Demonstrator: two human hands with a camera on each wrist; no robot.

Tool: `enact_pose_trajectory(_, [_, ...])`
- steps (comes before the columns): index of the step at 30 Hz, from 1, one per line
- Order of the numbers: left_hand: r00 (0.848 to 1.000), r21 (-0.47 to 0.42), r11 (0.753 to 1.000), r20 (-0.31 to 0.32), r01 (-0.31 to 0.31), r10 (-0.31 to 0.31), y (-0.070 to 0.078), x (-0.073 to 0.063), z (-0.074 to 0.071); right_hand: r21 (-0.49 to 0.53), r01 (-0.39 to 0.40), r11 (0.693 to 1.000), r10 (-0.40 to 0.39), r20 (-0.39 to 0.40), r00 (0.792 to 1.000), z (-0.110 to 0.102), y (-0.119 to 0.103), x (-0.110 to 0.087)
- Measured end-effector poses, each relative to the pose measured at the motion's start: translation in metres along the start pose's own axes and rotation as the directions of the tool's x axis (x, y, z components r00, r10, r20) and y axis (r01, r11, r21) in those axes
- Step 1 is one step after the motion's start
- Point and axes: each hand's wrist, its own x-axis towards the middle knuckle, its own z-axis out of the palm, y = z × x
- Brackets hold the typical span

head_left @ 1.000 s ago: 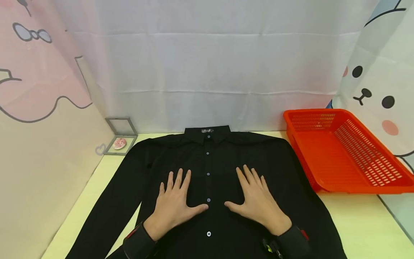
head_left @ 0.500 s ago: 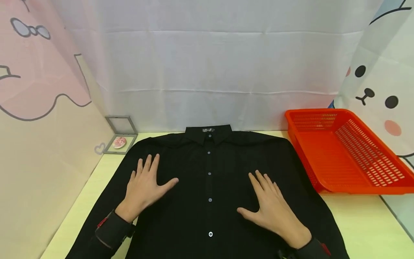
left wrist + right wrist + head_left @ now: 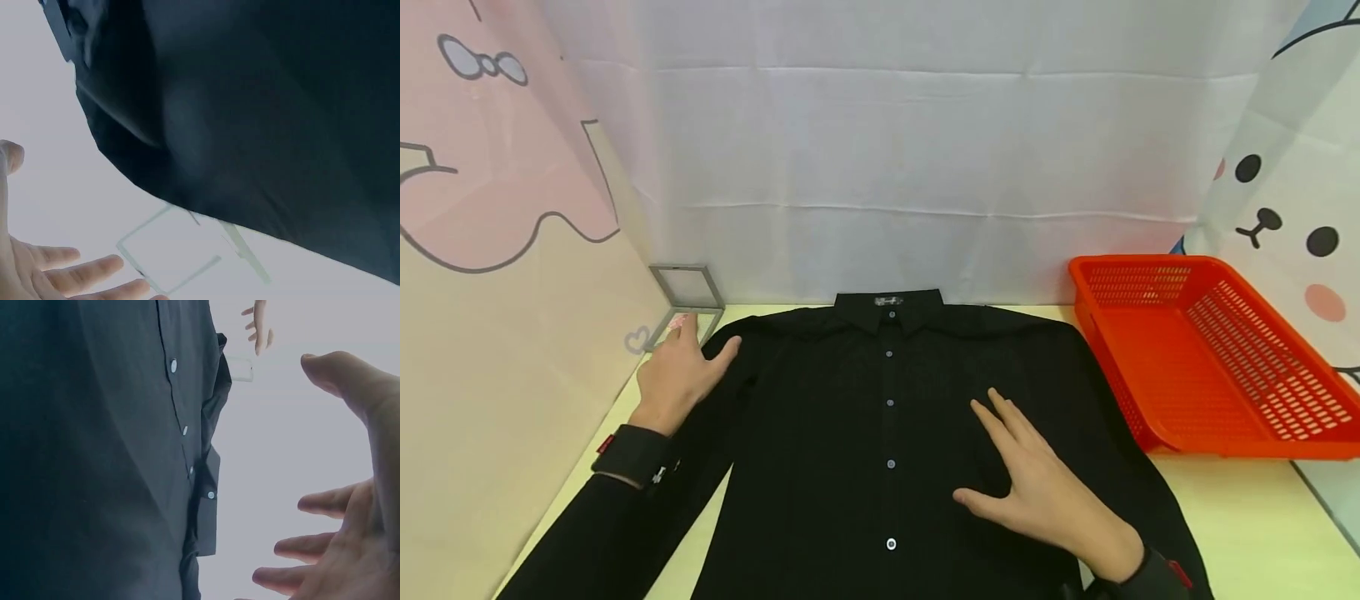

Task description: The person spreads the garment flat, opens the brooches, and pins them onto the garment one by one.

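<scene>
A black button-up shirt [image 3: 820, 433] lies spread flat, collar [image 3: 889, 310] away from me. My left hand [image 3: 673, 379] is over the shirt's left shoulder area. Its fingers are extended toward a small grey-framed box [image 3: 715, 289] with a raised clear lid, and they cover part of it. Inside, a pink and white round piece [image 3: 677, 320] shows partly behind the fingers. Nothing is held in the left wrist view, where spread fingers [image 3: 84, 273] overlap the box outline. Above the right chest of the shirt, my right hand [image 3: 1037, 487] hovers with fingers spread and nothing in it.
On the right stands an orange plastic basket [image 3: 1101, 367] with perforated sides, beside the shirt's shoulder and sleeve. The pale yellow table [image 3: 1240, 508] shows around the shirt. White cloth [image 3: 865, 150] closes off the back, with printed cloth panels at both sides.
My left hand has moved left and forward, from above the shirt's middle to the grey box. My right hand has shifted slightly right over the shirt. The shirt still lies flat.
</scene>
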Motion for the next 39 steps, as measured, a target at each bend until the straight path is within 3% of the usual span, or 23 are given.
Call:
enact_pose_trajectory(7, [0.991,0.030,0.994,0.083,0.107,-0.110,-0.024,0.042,-0.003,-0.046,0.046,0.998,-0.047,-0.014,0.999,-0.011,0.007,0.007])
enact_pose_trajectory(12, [0.976,0.046,0.990,0.165,0.135,-0.141,-0.032,0.063,-0.001,-0.070,0.030,0.997,-0.032,-0.015,0.999,-0.015,0.014,0.013])
enact_pose_trajectory(17, [0.962,0.041,0.993,0.250,0.107,-0.114,-0.036,0.075,0.010,-0.061,-0.017,0.998,0.016,-0.012,1.000,-0.016,0.018,0.011])
enact_pose_trajectory(24, [0.921,0.040,0.998,0.386,0.038,-0.050,-0.043,0.084,0.027,-0.041,-0.060,0.997,0.059,-0.024,0.998,-0.013,0.024,0.005])
enact_pose_trajectory(28, [0.915,0.039,0.999,0.403,-0.017,-0.001,-0.050,0.094,0.033,-0.035,-0.062,0.997,0.060,-0.041,0.997,-0.012,0.028,0.004])
enact_pose_trajectory(33, [0.907,0.044,0.997,0.419,-0.062,0.037,-0.064,0.102,0.032,-0.025,-0.074,0.997,0.074,-0.032,0.997,-0.012,0.030,0.004])
enact_pose_trajectory(39, [0.912,0.075,0.992,0.406,-0.101,0.062,-0.076,0.109,0.037,-0.041,-0.096,0.995,0.095,-0.033,0.995,-0.014,0.035,0.005])
